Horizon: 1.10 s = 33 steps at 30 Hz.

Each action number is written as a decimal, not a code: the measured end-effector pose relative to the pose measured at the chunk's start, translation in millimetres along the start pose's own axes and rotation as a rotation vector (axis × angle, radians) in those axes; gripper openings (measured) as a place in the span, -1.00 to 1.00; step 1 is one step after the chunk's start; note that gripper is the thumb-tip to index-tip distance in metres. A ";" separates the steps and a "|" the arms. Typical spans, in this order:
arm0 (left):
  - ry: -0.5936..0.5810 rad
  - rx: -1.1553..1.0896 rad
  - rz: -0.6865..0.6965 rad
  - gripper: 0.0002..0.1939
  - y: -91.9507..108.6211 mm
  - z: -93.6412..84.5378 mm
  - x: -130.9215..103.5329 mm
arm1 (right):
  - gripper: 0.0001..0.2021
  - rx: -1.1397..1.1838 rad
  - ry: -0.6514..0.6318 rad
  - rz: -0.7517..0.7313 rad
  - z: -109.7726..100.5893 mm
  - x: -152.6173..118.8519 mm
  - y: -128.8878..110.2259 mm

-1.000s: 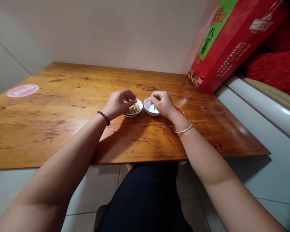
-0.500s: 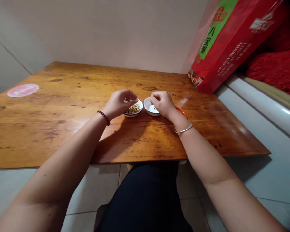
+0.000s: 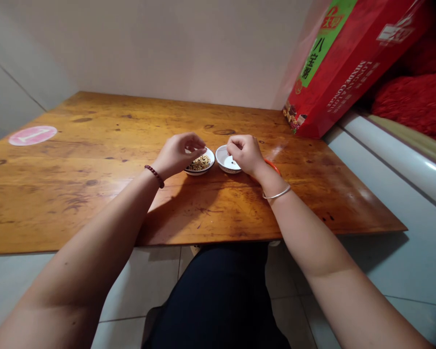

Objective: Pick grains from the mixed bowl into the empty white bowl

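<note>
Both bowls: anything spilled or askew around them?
Nothing clearly stands out. The left bowl, with its beans, and the right bowl sit upright, with no spill visible beside them. Dark specks near the table's front right edge may be wood marks; I can't tell.

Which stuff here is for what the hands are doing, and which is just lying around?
Looks like part of it:
- left hand and right hand, each at a bowl
- left bowl
- pale and dark bean-like bits inside it
- right bowl

Just around:
- big red box
- pink "1" sticker
- crinkly red thing
</note>
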<state>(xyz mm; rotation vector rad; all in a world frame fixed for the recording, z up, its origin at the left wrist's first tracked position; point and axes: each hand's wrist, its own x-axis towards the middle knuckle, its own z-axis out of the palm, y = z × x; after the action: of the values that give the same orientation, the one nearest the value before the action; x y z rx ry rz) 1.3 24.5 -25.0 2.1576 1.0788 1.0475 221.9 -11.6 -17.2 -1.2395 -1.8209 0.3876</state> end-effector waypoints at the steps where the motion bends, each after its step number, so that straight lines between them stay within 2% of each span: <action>1: 0.000 0.001 0.001 -0.69 0.4 -0.1 0.0 | -0.71 -0.004 0.000 0.002 0.0 0.0 -0.2; 33: 0.003 0.001 0.019 -0.73 3.0 -0.7 -0.2 | -0.70 -0.032 0.032 0.004 1.3 0.7 1.6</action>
<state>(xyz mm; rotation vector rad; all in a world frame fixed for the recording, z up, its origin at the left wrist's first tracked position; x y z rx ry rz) 2.0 22.7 -22.5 2.1710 1.0627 1.0597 221.7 -10.0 -18.6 -1.2649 -1.8036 0.3405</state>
